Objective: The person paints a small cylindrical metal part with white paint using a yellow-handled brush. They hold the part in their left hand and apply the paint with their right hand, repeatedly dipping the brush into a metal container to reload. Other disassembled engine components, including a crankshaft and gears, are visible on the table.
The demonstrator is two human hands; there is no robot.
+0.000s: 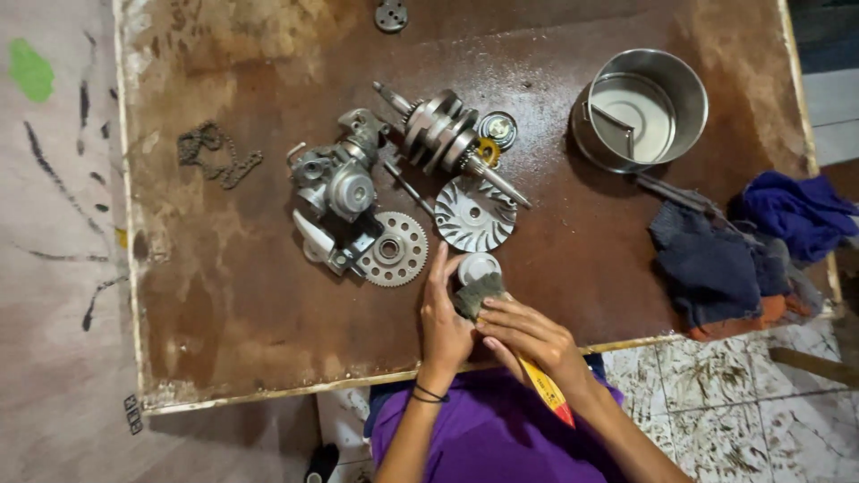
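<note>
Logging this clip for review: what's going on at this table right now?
A person in a purple top works at a stained brown table. The left hand steadies a small round metal part while the right hand presses a dark cloth pad against it. A yellow-and-red strip shows under the right wrist. Beyond lie a crankshaft, a finned disc, a gear, a chain, a steel pot and rags.

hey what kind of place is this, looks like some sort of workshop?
Probably a small engine repair workshop: a crankshaft, a toothed gear and a loose chain lie on a stained brown worktable, with oily rags nearby.
</note>
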